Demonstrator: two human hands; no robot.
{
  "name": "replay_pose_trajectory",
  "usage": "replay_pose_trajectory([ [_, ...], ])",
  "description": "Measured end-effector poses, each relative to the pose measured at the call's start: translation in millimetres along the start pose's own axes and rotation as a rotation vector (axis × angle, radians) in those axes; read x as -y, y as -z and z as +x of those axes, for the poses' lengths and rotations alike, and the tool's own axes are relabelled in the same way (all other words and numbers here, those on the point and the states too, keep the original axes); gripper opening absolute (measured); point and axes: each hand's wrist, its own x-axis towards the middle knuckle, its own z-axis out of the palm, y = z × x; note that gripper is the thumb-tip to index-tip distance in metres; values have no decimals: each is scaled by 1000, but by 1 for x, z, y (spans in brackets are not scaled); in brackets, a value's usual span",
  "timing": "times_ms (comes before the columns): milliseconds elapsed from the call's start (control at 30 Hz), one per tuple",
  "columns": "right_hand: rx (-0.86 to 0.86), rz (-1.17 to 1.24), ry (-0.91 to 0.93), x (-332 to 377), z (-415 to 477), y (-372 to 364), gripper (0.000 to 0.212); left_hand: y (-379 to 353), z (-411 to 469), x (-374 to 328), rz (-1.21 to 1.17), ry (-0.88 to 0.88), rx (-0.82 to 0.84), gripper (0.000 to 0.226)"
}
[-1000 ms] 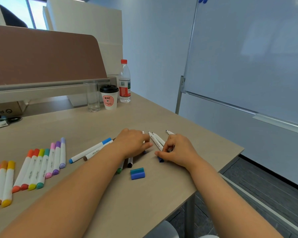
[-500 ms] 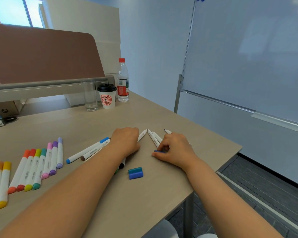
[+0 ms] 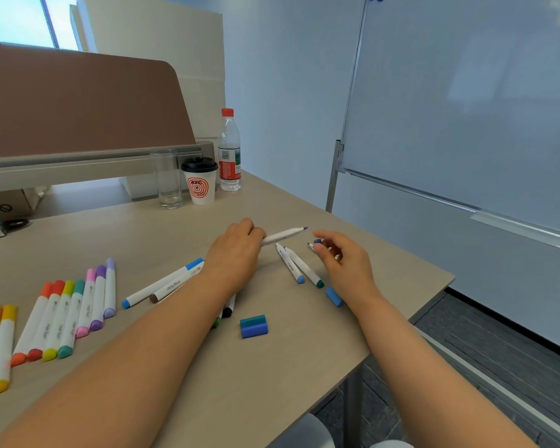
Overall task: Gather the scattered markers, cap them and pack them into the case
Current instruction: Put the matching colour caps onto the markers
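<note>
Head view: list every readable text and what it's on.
"KFC" on the paper cup.
"marker" on the brown-capped marker.
Cardboard box: print cut off at the frame edge, not readable.
Water bottle label: too small.
Row of coloured markers: print blurred.

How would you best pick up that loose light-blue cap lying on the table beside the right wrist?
I'd pinch the light-blue cap across its narrow width, finger and thumb on its two long sides, coming straight down from above. It lies flat on its side on the table with nothing over it, and that keeps both ends free for capping.
</note>
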Motion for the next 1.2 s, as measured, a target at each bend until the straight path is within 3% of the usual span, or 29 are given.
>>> replay_pose_trajectory([
  [133,-49,75,-35,0,1,1,14,1,1,0,42,18,-2,29],
  [333,-102,230,-121,-4,3,5,27,1,0,0,65,21,-2,28],
  [1000,-16,262,-91,-1,1,2,15,1,1,-5,95,-113,12,36],
  [1200,2,259,-102,-3,2,3,17,10,1,-3,-6,-150,93,32],
])
